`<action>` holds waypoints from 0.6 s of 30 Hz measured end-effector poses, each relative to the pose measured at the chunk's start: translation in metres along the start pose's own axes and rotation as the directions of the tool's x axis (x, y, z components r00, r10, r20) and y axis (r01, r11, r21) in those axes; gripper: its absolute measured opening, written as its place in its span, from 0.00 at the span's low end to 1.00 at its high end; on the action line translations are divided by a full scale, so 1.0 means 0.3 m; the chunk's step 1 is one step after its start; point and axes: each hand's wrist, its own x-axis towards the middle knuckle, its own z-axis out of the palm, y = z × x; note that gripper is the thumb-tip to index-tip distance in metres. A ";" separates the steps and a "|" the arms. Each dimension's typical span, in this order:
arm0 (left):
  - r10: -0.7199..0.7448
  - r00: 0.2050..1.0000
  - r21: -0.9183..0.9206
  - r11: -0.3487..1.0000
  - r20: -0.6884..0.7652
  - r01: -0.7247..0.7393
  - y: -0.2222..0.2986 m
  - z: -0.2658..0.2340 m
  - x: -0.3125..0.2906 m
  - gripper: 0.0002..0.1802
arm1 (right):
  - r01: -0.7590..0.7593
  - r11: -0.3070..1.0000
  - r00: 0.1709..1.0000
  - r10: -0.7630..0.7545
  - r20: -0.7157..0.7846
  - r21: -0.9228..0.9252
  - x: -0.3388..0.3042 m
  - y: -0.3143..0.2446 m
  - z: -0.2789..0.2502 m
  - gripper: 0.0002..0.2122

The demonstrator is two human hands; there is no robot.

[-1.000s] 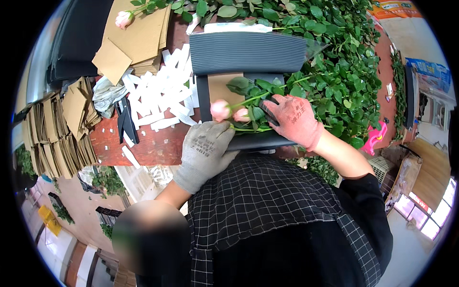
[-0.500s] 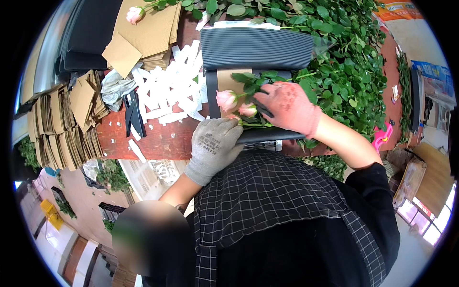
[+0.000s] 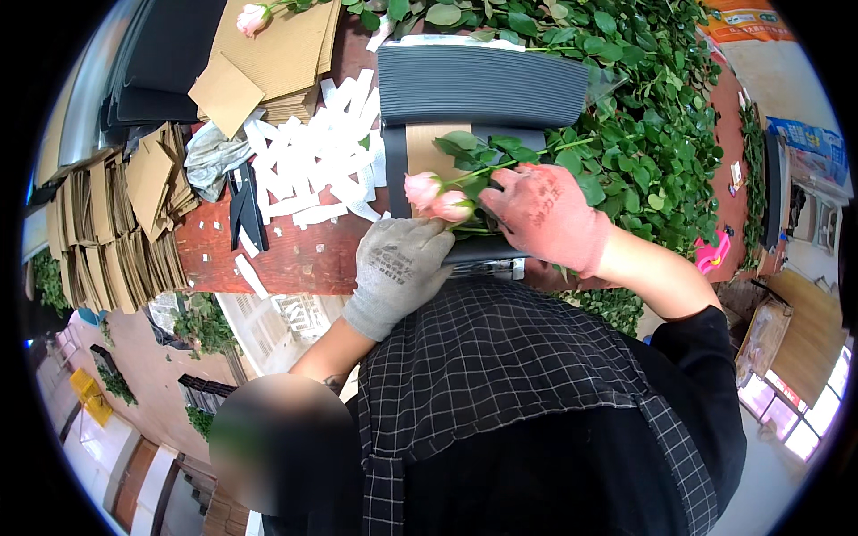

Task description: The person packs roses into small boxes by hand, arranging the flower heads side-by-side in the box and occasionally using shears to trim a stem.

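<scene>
Two pink roses [image 3: 422,189] lie with their heads together on a black sheet with a brown cardboard strip [image 3: 440,147] across it. My right hand [image 3: 550,219], in a reddish-pink glove, has its fingers curled in at the stem just behind the nearer rose head [image 3: 452,207]. My left hand [image 3: 399,268], in a grey glove, rests below the blooms at the sheet's near left edge. Its fingers are bent and pressed together, and their tips are partly hidden. Beyond the roses stands the sheet's ribbed black flap [image 3: 483,85].
White paper strips [image 3: 313,170] and black scissors [image 3: 246,207] lie left of the sheet. Cardboard stacks [image 3: 107,223] fill the table's left side. Leafy rose stems [image 3: 652,152] cover the right side. Another pink rose [image 3: 254,20] lies on cardboard at the back.
The nearer rose head has shifted slightly left, against the other bloom. My right hand has come a little toward me; my left hand has hardly moved.
</scene>
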 end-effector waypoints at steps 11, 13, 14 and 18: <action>0.044 0.998 0.025 0.999 -0.053 -0.043 -0.002 0.001 0.003 0.18 | -0.034 0.999 0.989 0.035 -0.144 0.012 0.081 0.004 0.133 0.10; 0.053 0.997 0.023 0.998 -0.051 -0.052 -0.004 0.002 0.004 0.18 | 0.011 0.999 1.000 -0.012 -0.024 -0.045 0.064 -0.014 0.164 0.11; 0.058 0.997 0.021 0.998 -0.052 -0.057 -0.004 0.002 0.005 0.18 | 0.038 0.999 0.998 -0.039 -0.053 -0.007 0.059 -0.008 0.181 0.11; 0.009 0.999 0.028 1.000 0.042 -0.010 0.004 -0.010 0.008 0.24 | 0.067 0.998 0.997 -0.066 -0.047 0.006 0.058 0.003 0.157 0.11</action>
